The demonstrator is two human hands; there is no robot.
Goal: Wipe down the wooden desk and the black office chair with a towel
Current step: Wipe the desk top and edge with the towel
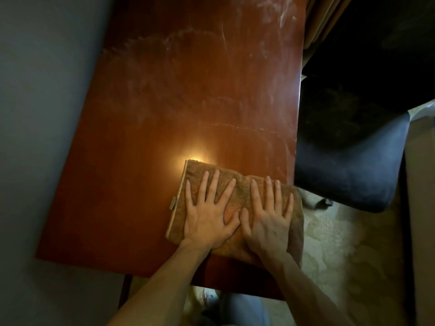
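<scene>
Looks like a home room doubling as a study or small home office, not a commercial space. Reddish-brown wooden desk (188, 90) is sitting tight against a plain grey wall (47, 114), its top showing dusty smears and streaks. Black padded office chair (348, 156) is standing just beside the desk's right edge. Floor is showing a pale patterned carpet (341, 255), domestic style rather than office tile. Beige fabric folds, likely a curtain (322, 17), are hanging at the top right. Lighting is dim and warm, one bright glare spot (195, 156) reflecting off the polished desk.
</scene>
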